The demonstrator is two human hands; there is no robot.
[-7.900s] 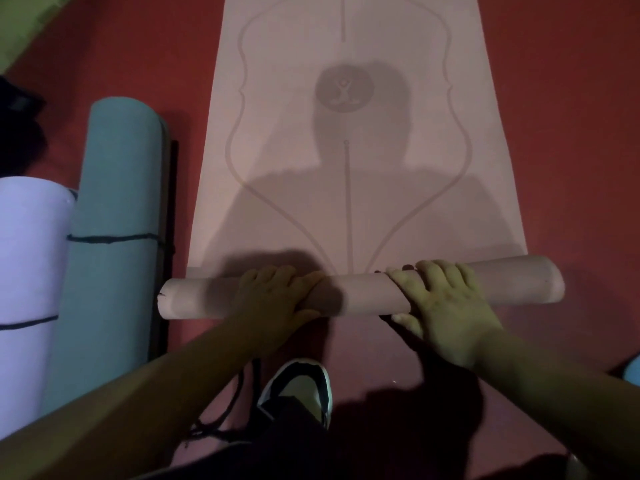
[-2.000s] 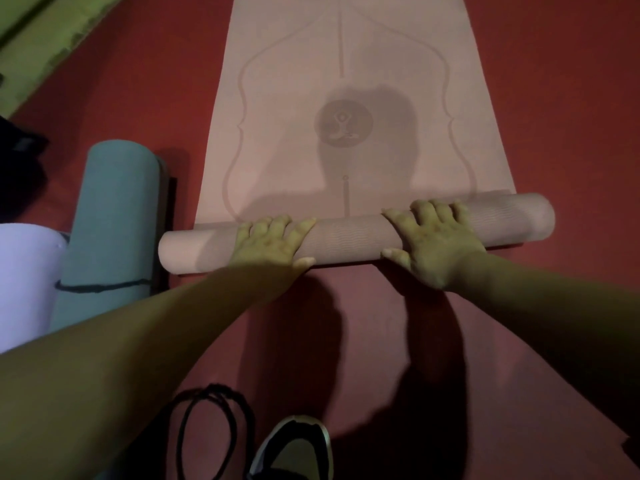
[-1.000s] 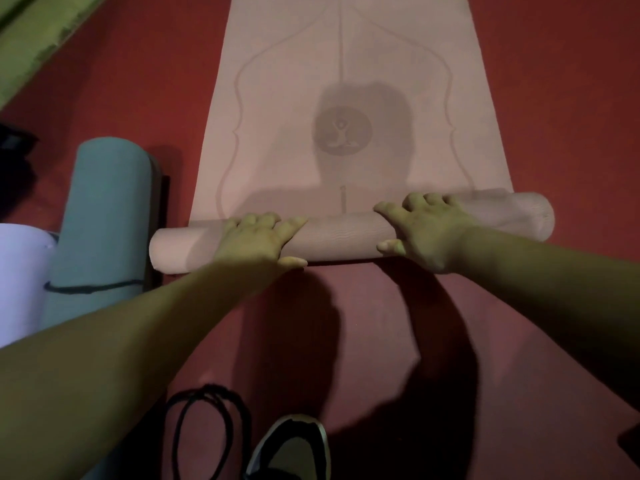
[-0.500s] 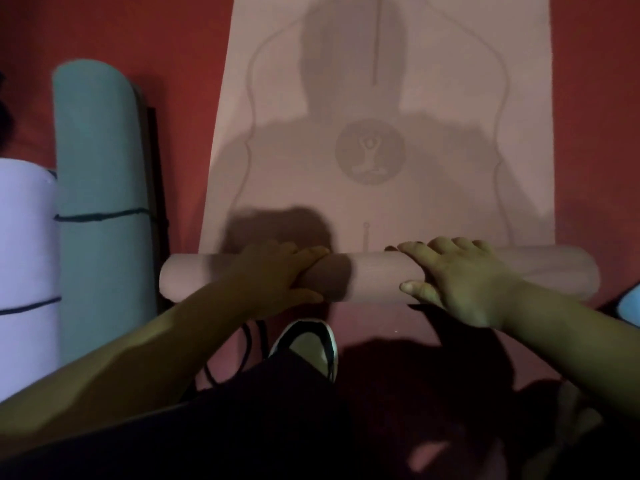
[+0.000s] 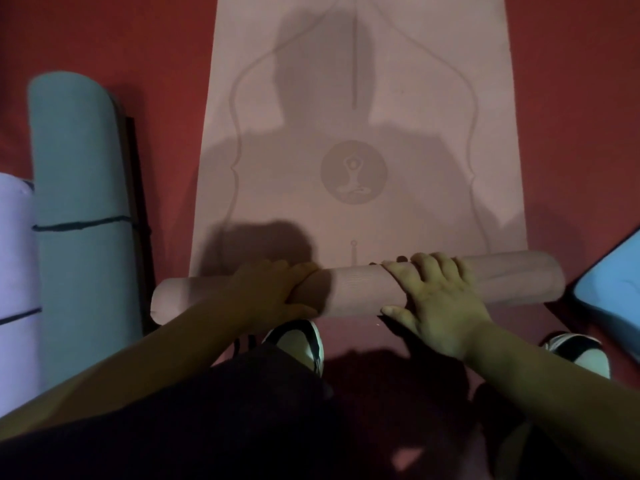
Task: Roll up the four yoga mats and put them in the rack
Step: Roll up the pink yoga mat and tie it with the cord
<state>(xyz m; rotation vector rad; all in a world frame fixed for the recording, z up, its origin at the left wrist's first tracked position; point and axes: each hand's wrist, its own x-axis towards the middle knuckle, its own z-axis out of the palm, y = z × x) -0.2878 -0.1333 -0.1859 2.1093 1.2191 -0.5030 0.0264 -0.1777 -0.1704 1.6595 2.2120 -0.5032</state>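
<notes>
The left grip (image 5: 277, 292) and right grip (image 5: 440, 299) both curl over the half-rolled pink yoga mat (image 5: 356, 296); strapped teal rolled mat (image 5: 79, 168) off left, white sneaker (image 5: 298, 344) just behind.

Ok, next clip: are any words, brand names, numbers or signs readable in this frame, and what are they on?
Words, brands, numbers: none readable anywhere in the frame.
pink mat: no lettering, only a sign, a round emblem showing a seated yoga figure, plus printed guide lines.
teal rolled mat, lilac rolled mat, blue item at the right edge: no print visible.
</notes>
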